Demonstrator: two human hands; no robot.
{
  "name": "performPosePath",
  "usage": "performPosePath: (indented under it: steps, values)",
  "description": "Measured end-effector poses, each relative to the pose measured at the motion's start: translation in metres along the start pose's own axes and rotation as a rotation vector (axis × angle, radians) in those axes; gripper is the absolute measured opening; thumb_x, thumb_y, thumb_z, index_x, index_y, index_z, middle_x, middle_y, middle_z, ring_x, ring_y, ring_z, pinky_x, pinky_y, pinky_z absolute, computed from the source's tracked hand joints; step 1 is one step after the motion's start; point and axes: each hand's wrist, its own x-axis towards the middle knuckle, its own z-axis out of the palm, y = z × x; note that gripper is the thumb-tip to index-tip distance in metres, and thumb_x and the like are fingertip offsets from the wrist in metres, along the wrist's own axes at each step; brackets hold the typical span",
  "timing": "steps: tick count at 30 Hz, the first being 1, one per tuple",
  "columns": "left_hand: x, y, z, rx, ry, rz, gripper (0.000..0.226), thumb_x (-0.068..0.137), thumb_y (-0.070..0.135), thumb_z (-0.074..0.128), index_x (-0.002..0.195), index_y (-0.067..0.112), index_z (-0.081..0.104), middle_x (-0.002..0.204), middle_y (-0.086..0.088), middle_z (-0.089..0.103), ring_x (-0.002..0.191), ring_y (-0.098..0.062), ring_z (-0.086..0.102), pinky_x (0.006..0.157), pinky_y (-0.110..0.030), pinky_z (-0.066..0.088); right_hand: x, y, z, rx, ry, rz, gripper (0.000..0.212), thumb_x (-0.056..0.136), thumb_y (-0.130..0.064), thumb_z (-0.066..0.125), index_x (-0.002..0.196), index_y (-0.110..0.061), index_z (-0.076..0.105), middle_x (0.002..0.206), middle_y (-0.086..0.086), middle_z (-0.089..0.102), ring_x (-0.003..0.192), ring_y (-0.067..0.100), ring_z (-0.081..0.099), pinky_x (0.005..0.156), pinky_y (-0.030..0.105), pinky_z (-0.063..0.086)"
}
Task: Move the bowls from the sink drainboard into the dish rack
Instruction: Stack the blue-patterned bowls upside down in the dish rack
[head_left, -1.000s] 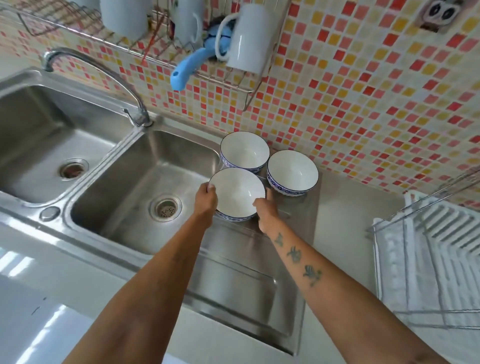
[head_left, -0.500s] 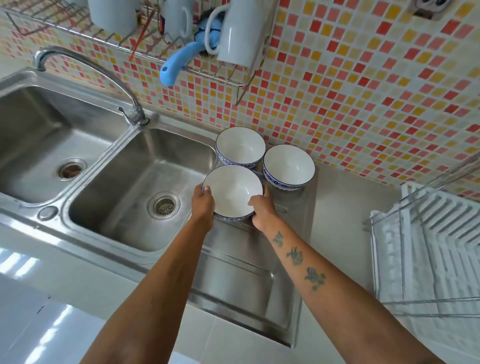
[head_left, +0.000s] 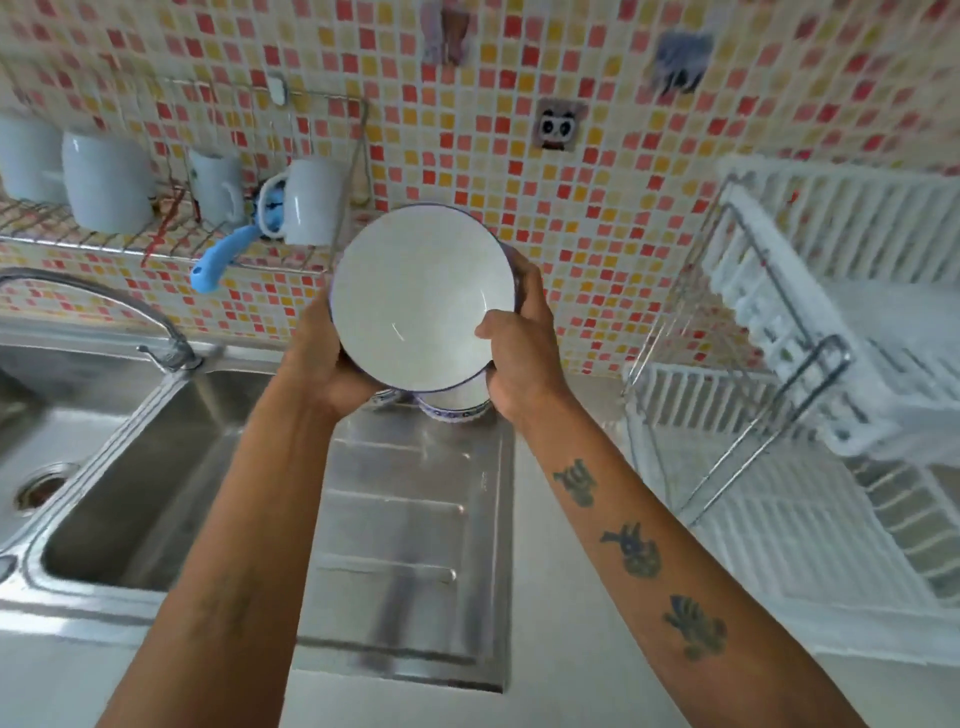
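While both forearms reach out over the ribbed drainboard, the left hand cups the near-left side of a white bowl and the right hand clamps the right rim, thumb hooked over the edge inside. Bowl is lifted clear of the steel and tilted toward the camera, inside fully visible and empty. Two-hand grip likely for safety: glazed ceramic, maybe wet, slips easily.

Just under the held bowl, another bowl with a blue-patterned band sits on the drainboard between the wrists; a sliver of a third bowl seems to show beside the left palm, mostly hidden.

Left of the left arm: sink basin, then the faucet further back. Right of the right hand, well apart: white dish rack with slotted tiers and wire frame, blurred. No dishes visible in it, so the task looks just started.

Beyond the hands: wall shelf with white mugs and a blue-handled utensil, mosaic tile behind.

Next move probably a swing rightward to the rack.
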Motion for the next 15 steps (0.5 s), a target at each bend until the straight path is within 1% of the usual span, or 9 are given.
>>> performPosePath:
  steps: [2,3,6,7,9,10,11,13,15]
  values:
    - [-0.007,0.013,0.049,-0.050,-0.140,0.025,0.043,0.098,0.047,0.033,0.113,0.027,0.069,0.116,-0.003,0.072,0.102,-0.029,0.070,0.073,-0.053,0.059,-0.016,-0.054,-0.015,-0.038,-0.005,-0.179,0.063,0.064,0.003,0.039,0.105,-0.043,0.052,0.129,0.000,0.051,0.118,0.028,0.050,0.084,0.046,0.052]
    - [-0.010,0.017,0.073,-0.066,-0.194,0.036,0.043,0.098,0.047,0.034,0.112,0.027,0.069,0.115,-0.003,0.073,0.101,-0.029,0.071,0.073,-0.054,0.059,-0.023,-0.078,-0.025,-0.061,0.006,-0.259,0.063,0.063,0.002,0.039,0.105,-0.042,0.052,0.128,0.001,0.052,0.118,0.029,0.050,0.085,0.045,0.052]
    - [-0.014,0.017,0.146,-0.082,-0.368,0.025,0.049,0.097,0.054,0.033,0.119,0.026,0.066,0.124,-0.003,0.070,0.111,-0.030,0.067,0.089,-0.059,0.054,-0.045,-0.146,-0.064,-0.082,0.068,-0.452,0.060,0.062,0.005,0.039,0.102,-0.037,0.055,0.117,0.001,0.058,0.114,0.030,0.054,0.081,0.041,0.051]
    - [-0.015,0.015,0.170,-0.072,-0.439,-0.001,0.049,0.095,0.056,0.035,0.117,0.026,0.067,0.123,-0.003,0.070,0.110,-0.030,0.068,0.090,-0.061,0.052,-0.051,-0.164,-0.081,-0.076,0.096,-0.489,0.060,0.063,0.007,0.039,0.102,-0.035,0.055,0.113,0.001,0.060,0.110,0.029,0.056,0.079,0.038,0.052]
    - [-0.022,0.008,0.218,0.015,-0.547,-0.062,0.046,0.087,0.055,0.042,0.109,0.025,0.069,0.113,-0.004,0.074,0.099,-0.032,0.072,0.078,-0.064,0.055,-0.060,-0.192,-0.116,-0.073,0.155,-0.530,0.060,0.063,0.009,0.038,0.105,-0.031,0.056,0.111,0.003,0.061,0.105,0.027,0.058,0.079,0.037,0.053]
    - [-0.024,0.003,0.238,0.070,-0.573,-0.091,0.046,0.086,0.056,0.043,0.107,0.025,0.070,0.108,-0.005,0.075,0.093,-0.033,0.073,0.073,-0.063,0.056,-0.064,-0.203,-0.133,-0.077,0.190,-0.528,0.060,0.064,0.010,0.039,0.107,-0.029,0.055,0.110,0.003,0.062,0.103,0.026,0.058,0.079,0.037,0.053]
    - [-0.026,-0.002,0.257,0.113,-0.595,-0.124,0.049,0.088,0.058,0.040,0.106,0.025,0.071,0.106,-0.007,0.076,0.091,-0.034,0.074,0.071,-0.062,0.056,-0.067,-0.212,-0.149,-0.074,0.222,-0.519,0.060,0.067,0.012,0.039,0.109,-0.027,0.054,0.107,0.002,0.063,0.100,0.025,0.059,0.078,0.036,0.054]
    - [-0.024,-0.012,0.287,0.173,-0.645,-0.210,0.059,0.088,0.066,0.036,0.106,0.023,0.073,0.109,-0.010,0.075,0.092,-0.038,0.073,0.073,-0.063,0.055,-0.073,-0.224,-0.180,-0.053,0.267,-0.500,0.060,0.074,0.019,0.035,0.114,-0.024,0.051,0.103,-0.001,0.063,0.094,0.022,0.060,0.075,0.033,0.055]
    - [-0.021,-0.021,0.308,0.234,-0.681,-0.258,0.064,0.083,0.071,0.038,0.109,0.024,0.073,0.115,-0.012,0.073,0.096,-0.041,0.071,0.076,-0.064,0.054,-0.076,-0.231,-0.207,-0.064,0.281,-0.480,0.059,0.079,0.018,0.035,0.116,-0.024,0.050,0.108,0.000,0.062,0.101,0.026,0.059,0.082,0.038,0.055]
